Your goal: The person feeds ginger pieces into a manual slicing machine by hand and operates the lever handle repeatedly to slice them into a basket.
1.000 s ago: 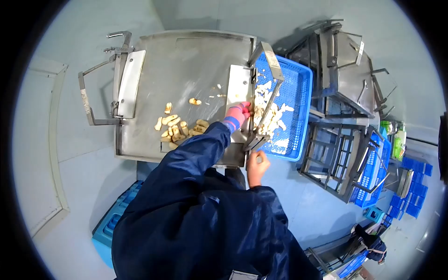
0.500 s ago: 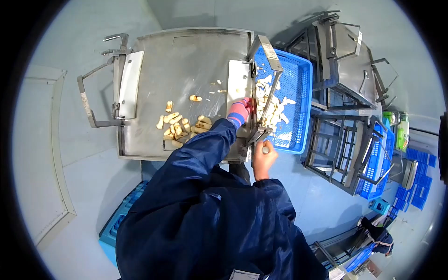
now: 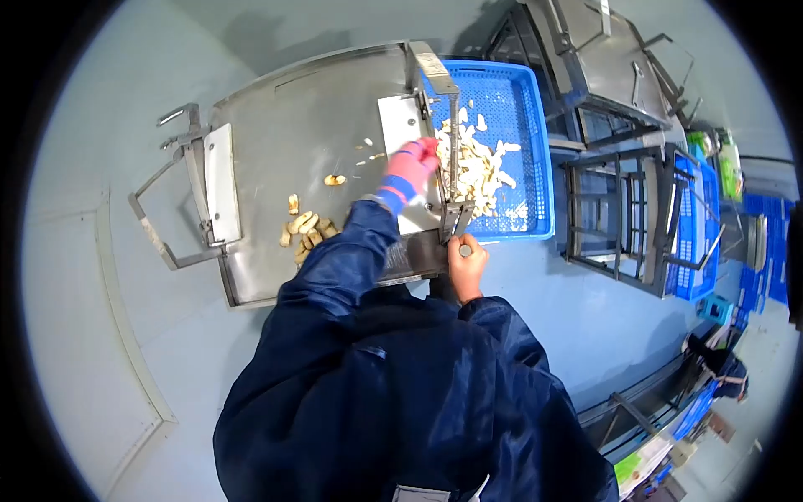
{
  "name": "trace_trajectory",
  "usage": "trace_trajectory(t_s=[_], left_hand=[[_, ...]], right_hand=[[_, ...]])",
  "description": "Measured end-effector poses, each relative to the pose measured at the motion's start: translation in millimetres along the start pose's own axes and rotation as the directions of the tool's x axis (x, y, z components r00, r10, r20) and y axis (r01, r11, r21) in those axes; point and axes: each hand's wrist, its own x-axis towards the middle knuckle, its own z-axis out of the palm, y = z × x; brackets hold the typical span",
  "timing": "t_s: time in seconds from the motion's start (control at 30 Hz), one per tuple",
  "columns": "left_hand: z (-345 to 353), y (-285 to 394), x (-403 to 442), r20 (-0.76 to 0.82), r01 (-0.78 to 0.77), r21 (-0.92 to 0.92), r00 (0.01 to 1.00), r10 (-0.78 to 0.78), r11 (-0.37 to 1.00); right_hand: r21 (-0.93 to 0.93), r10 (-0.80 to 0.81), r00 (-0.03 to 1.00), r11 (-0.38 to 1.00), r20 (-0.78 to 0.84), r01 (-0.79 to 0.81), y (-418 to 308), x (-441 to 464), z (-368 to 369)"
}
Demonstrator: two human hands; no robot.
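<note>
My left hand (image 3: 408,167), in a pink and blue glove, is over the white cutting board (image 3: 401,125) with its fingertips bent close against the blade frame (image 3: 454,151). Whatever is in those fingers is hidden. My bare right hand (image 3: 467,269) is wrapped round the knife handle (image 3: 465,250) at the near end of that frame. Past the blade, a blue basket (image 3: 542,159) holds many pale cut slices (image 3: 481,167). Whole, stubby, mushroom-like pieces (image 3: 303,226) lie heaped on the steel table (image 3: 284,134), partly covered by my left sleeve.
A lone brown-marked piece (image 3: 335,180) and small scraps lie mid-table. A second blade frame (image 3: 171,192) with a white board stands at the left edge. Steel racks (image 3: 623,209) and another blue basket (image 3: 698,234) are on the right. A person (image 3: 726,368) is at the far lower right.
The whole view has shifted and turned slightly. My left hand stays beside the blade, and my right hand still grips the handle. More of the heap is now behind my left sleeve.
</note>
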Motion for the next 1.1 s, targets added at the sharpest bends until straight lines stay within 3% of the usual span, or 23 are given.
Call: trace_trajectory(t_s=[0.03, 0.07, 0.17, 0.27, 0.3, 0.37, 0.4, 0.43, 0.47, 0.57, 0.67, 0.73, 0.8, 0.83, 0.97, 1.1], left_hand=[[-23, -7, 4, 0.021, -0.047, 0.248, 0.999, 0.043, 0.968], [-49, -29, 4, 0.033, -0.199, 0.547, 0.976, 0.217, 0.813], [-105, -85, -13, -0.042, 0.023, 0.95, 0.998, 0.056, 0.311], [-137, -124, -22, 0.026, 0.053, 0.897, 0.985, -0.172, 0.439], [-141, -119, -23, 0.028, 0.077, 0.82, 0.984, -0.175, 0.567], [-130, -114, -25, 0.043, 0.118, 0.601, 0.983, -0.18, 0.79], [-119, -105, -26, 0.063, 0.237, 0.269, 0.963, -0.263, 0.933], [-105, -92, -24, 0.11, 0.339, -0.098, 0.938, -0.328, 0.936], [-92, -84, -21, 0.177, 0.409, -0.447, 0.912, -0.369, 0.796], [-59, -87, -5, 0.388, 0.502, -0.607, 0.864, -0.321, 0.616], [-17, -89, 5, 0.251, 0.481, -0.449, 0.877, -0.41, 0.753], [17, -81, 8, 0.06, 0.428, -0.328, 0.899, -0.433, 0.842], [47, -74, 3, -0.191, 0.239, 0.106, 0.957, -0.216, 0.965], [53, -73, 3, -0.273, 0.157, 0.335, 0.96, -0.064, 0.929], [51, -77, -1, -0.307, 0.121, 0.485, 0.951, 0.04, 0.866], [47, -81, -2, -0.317, 0.12, 0.416, 0.948, 0.02, 0.902]], right_hand=[[0.005, -0.03, 0.999, 1.0, -0.033, 0.03, 0, 0, 1], [-0.003, -0.006, 1.0, 1.0, -0.018, 0.006, 1, 0, 1], [0.003, 0.041, 0.999, 0.999, -0.002, -0.041, 3, 0, 0], [-0.051, 0.059, 0.998, 0.997, 0.011, -0.058, 4, -1, 1], [-0.062, 0.05, 0.999, 0.997, -0.002, -0.05, 4, 0, 2], [-0.078, 0.055, 0.998, 0.995, 0.007, -0.055, 7, 0, 3], [-0.092, 0.06, 0.998, 0.994, 0.012, -0.058, 7, -1, 2], [-0.073, 0.067, 0.997, 0.995, 0.021, -0.066, 6, -1, 1], [-0.062, 0.076, 0.997, 0.995, 0.03, -0.075, 5, -1, 0], [-0.042, 0.093, 0.995, 0.995, 0.042, -0.091, 0, 0, -1], [-0.043, 0.084, 0.996, 0.996, 0.027, -0.083, -10, 2, -5], [-0.036, 0.058, 0.998, 0.998, -0.004, -0.058, -18, 7, -6], [-0.069, 0.038, 0.999, 0.997, -0.009, -0.038, -27, 9, -9], [-0.068, 0.044, 0.999, 0.997, -0.011, -0.044, -30, 10, -9], [-0.008, 0.102, 0.995, 0.995, 0.023, -0.102, -34, 12, -10], [-0.005, 0.092, 0.995, 0.996, 0.043, -0.092, -38, 15, -12]])
